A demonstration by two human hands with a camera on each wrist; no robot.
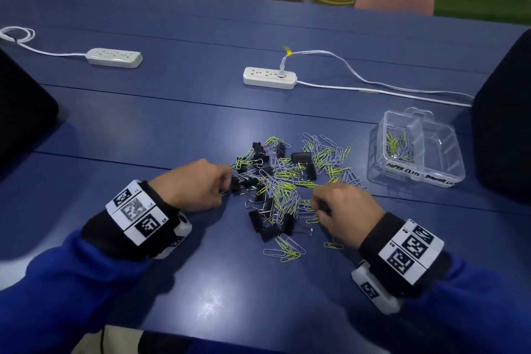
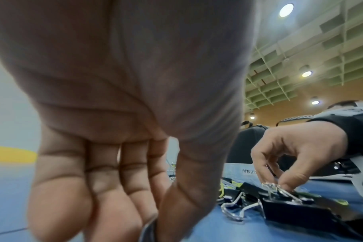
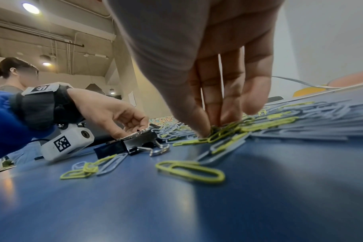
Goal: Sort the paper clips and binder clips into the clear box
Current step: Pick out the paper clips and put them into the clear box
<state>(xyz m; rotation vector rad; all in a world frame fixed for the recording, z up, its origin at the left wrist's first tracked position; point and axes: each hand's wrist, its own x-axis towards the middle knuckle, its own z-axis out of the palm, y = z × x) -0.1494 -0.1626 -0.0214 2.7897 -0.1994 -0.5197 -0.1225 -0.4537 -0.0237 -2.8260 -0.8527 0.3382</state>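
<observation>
A mixed pile (image 1: 287, 181) of yellow-green and silver paper clips and black binder clips lies mid-table. My left hand (image 1: 227, 185) pinches a black binder clip (image 1: 236, 184) at the pile's left edge; in the left wrist view a dark piece (image 2: 149, 229) sits between thumb and fingers. My right hand (image 1: 317, 204) is at the pile's near right side, thumb and fingers pinching yellow-green paper clips (image 3: 218, 132). The clear box (image 1: 448, 152) stands right of the pile, labelled on its front wall. Several paper clips (image 1: 398, 144) lie in its left compartment.
Two white power strips (image 1: 115, 57) (image 1: 270, 77) and a white cable (image 1: 373, 86) lie farther back. Dark objects stand at the left edge (image 1: 23, 115) and right edge (image 1: 505, 123). Loose paper clips (image 1: 287, 250) lie near me. Chairs line the far side.
</observation>
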